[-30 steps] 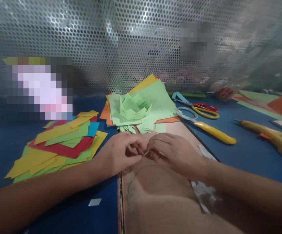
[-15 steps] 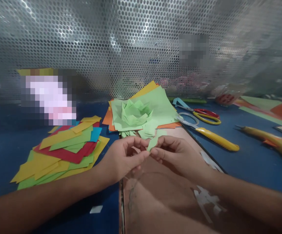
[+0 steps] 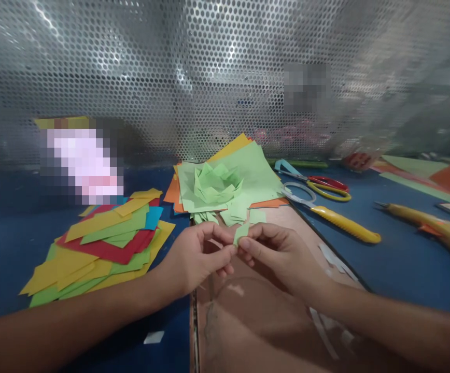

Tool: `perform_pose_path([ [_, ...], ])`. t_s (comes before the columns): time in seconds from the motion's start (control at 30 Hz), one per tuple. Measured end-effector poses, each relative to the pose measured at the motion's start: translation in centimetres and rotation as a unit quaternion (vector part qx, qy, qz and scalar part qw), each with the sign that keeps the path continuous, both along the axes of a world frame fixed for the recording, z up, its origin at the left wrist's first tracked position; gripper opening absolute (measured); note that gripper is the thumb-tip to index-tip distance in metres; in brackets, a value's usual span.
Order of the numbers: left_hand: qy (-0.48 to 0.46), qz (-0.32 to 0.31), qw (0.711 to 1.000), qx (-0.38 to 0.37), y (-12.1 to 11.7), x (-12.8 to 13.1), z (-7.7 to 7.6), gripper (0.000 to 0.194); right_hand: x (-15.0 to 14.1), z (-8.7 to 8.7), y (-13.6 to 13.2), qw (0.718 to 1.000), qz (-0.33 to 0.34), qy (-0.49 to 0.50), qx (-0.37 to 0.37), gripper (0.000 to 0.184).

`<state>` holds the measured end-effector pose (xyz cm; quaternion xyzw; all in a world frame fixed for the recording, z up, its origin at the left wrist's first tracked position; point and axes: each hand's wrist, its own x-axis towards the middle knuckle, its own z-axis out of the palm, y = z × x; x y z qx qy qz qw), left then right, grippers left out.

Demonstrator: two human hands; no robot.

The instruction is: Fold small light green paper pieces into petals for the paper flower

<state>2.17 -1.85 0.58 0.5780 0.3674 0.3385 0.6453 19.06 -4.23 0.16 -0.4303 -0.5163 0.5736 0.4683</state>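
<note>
A small light-green paper piece [image 3: 241, 233] is pinched between my two hands above the brown board [image 3: 256, 331]. My left hand [image 3: 205, 251] holds its left edge between thumb and fingers. From the other side, the thumb and forefinger of my right hand [image 3: 269, 247] press on it. Just beyond my fingertips lie several small green paper pieces [image 3: 236, 212]. Behind them, a ring of folded green paper [image 3: 218, 184] with pointed tips rests on a stack of coloured sheets [image 3: 262, 176].
A pile of coloured paper strips [image 3: 104, 243] lies left. To the right are red-and-yellow-handled scissors [image 3: 328, 187], a yellow-handled cutter [image 3: 345, 224] and a yellow glue gun [image 3: 427, 225]. White scraps [image 3: 332, 256] lie on the board. A perforated metal sheet [image 3: 151, 77] stands behind.
Both hands keep their pinch on the green paper piece, which sits slightly lower in view. The whole scene has shifted a little downward. Nothing was let go.
</note>
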Motion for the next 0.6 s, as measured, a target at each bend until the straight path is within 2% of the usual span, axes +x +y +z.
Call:
perform_pose_path([
  [0.3, 0.075, -0.016, 0.997, -0.027, 0.23, -0.43, 0.17, 0.022, 0.28, -0.03, 0.26, 1.0, 0.004, 0.014, 0.006, 0.026],
  [0.6, 0.081, -0.02, 0.996, -0.013, 0.1, -0.4, 0.18, 0.021, 0.22, -0.35, 0.31, 1.0, 0.027, 0.004, 0.007, 0.029],
])
